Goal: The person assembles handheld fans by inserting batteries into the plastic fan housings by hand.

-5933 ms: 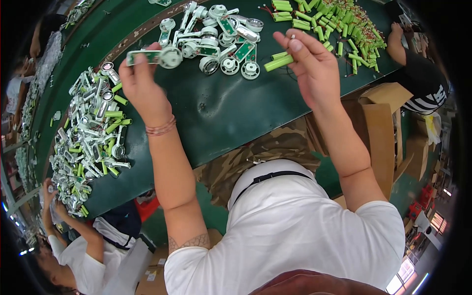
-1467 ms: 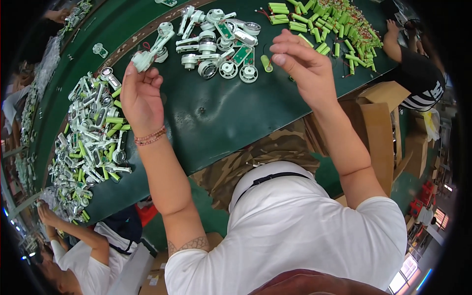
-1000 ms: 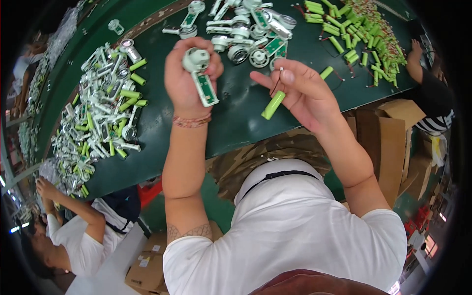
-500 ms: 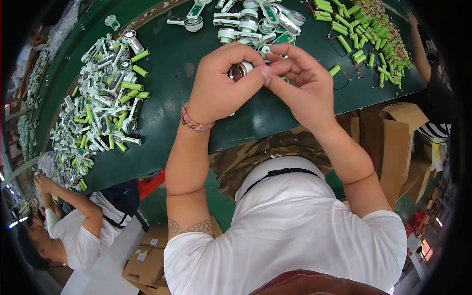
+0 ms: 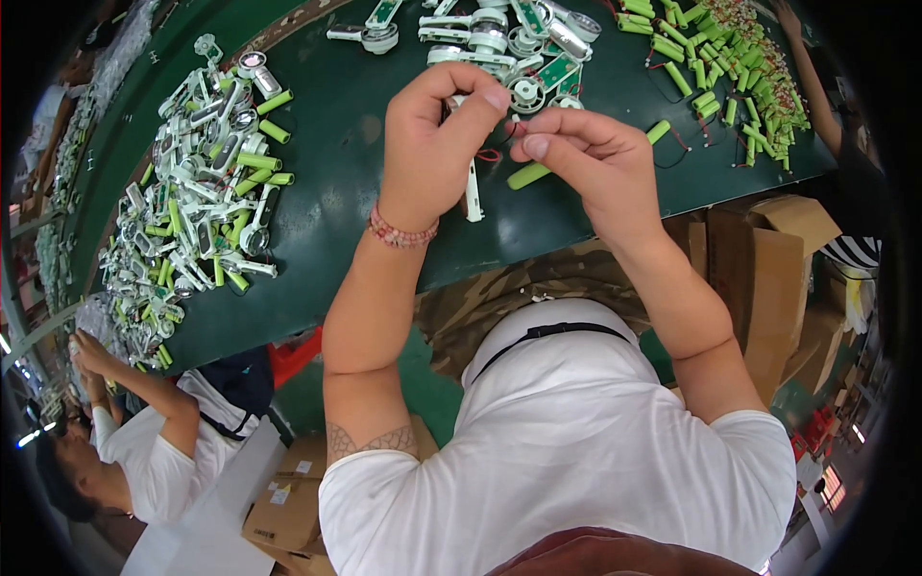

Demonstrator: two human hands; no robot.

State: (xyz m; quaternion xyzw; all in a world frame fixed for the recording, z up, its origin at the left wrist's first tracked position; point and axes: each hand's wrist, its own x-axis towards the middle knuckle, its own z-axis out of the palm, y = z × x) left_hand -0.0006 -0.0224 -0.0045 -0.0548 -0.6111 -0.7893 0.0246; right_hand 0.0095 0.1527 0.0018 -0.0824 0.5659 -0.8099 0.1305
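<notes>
My left hand (image 5: 432, 139) has its fingers curled closed around a white housing (image 5: 473, 195), which hangs handle-down above the worktop (image 5: 336, 197). Just to the right of that housing, the thumb and forefinger of my right hand (image 5: 605, 168) are nearly together, pinching what looks like the thin lead of a green battery cell (image 5: 527, 176); the cell slants below them. A red wire (image 5: 489, 155) loops between the housing and the cell, and a small white plug (image 5: 516, 118) shows near my fingertips. I can't tell whether anything is joined there, so I judge this pairing to be midway.

Well to the left of the housing lies a mixed heap (image 5: 206, 187) of housings and green cells, which I take for finished pairs, though the joins are too small to check. What seems left is plenty: bare housings (image 5: 487, 34) beyond the one I hold, a large heap of loose cells (image 5: 744, 82) far to its right, and a lone cell (image 5: 659, 132) nearer on that side.
</notes>
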